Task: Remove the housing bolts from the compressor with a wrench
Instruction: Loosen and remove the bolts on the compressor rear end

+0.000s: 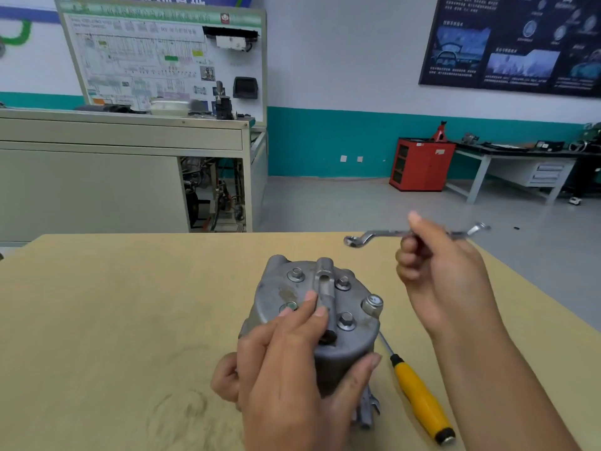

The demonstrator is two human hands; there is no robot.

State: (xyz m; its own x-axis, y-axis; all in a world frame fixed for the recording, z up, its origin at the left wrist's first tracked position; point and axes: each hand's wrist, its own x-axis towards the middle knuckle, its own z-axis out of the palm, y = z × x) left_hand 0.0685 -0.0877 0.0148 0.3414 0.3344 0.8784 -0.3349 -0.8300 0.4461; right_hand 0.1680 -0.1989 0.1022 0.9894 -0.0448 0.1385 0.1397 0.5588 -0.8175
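Fingers point(410, 247) of the right hand point(445, 271) pinching the wrench point(367, 237) mid-handle in the air, shift nearer one end for a stronger pull. Holds the compressor point(276, 296) upright on the table point(113, 304) with the left hand point(286, 369), fingertips point(311, 298) pressed on top, thumb round its side. Looks heavy, hard and maybe slippery, so grip the round body tight while turning the bolts point(346, 320).

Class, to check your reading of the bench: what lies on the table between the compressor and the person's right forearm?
A yellow-handled screwdriver lies there on the table, shaft toward the compressor; the head view shows it.
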